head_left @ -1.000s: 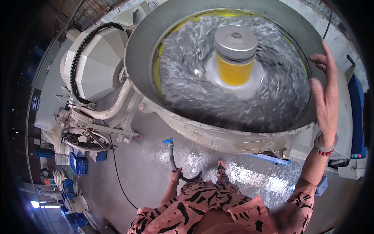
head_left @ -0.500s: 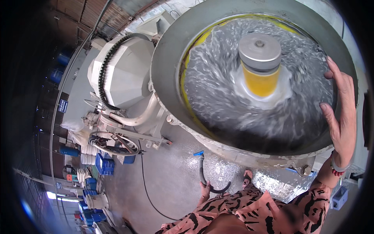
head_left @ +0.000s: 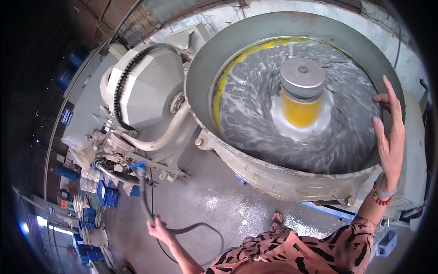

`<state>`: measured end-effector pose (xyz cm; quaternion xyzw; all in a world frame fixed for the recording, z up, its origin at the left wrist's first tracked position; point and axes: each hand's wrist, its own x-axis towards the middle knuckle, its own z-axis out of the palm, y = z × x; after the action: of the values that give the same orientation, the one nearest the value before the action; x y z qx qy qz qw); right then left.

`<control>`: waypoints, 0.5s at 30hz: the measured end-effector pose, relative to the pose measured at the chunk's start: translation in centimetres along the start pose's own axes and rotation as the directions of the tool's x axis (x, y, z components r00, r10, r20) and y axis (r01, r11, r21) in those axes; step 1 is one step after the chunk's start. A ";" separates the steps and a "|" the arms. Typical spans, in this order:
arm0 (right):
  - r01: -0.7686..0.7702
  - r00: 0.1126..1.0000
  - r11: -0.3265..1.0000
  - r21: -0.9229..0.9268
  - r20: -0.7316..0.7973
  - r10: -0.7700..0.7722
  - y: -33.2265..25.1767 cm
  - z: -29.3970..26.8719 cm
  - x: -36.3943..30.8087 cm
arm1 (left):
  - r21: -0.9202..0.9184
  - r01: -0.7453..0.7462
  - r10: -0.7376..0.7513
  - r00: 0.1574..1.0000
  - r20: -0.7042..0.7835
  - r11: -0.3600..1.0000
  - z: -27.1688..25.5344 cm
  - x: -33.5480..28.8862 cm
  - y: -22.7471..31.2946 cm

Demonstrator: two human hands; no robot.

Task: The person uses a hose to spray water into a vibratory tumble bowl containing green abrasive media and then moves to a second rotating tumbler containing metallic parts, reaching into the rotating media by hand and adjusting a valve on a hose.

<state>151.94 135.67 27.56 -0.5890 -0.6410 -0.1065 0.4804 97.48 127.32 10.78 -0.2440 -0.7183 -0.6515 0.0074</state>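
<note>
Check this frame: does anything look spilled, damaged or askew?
The grey floor has wet-looking, glossy patches beside the wide round grey metal tub, as if liquid spilled. The tub's front rim looks chipped, its coating patchy.

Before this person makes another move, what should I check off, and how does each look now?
1. Left hand gripping the grey hose: ok.
2. Blue nozzle outside the tub: ok.
3. Right hand free of tools: ok, open by the tub's right side.
4. Right hand clear of the grey contents: cannot tell, depth is unclear.
5. Contents at rest: not ok, streaked as if swirling.
6. Floor dry: not ok, looks wet.
</note>
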 end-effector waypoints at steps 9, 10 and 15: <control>-0.007 0.988 0.994 0.105 -0.150 0.023 1.4 0.3 -0.1 | -0.332 -0.295 0.340 0.936 0.086 0.896 5.5 3.5 11.3; -0.023 0.987 0.994 0.107 -0.158 0.040 1.5 0.0 -0.2 | -0.346 -0.289 0.350 0.928 0.129 0.893 7.0 3.7 12.4; -0.086 0.984 0.975 0.207 -0.138 0.116 1.7 0.5 0.8 | -0.412 -0.233 0.423 0.778 0.465 0.881 10.7 3.8 16.1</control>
<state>153.21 137.02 27.13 -0.5599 -0.5799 -0.0608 0.5887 103.17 139.17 25.46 -0.5387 -0.5157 -0.6549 -0.1221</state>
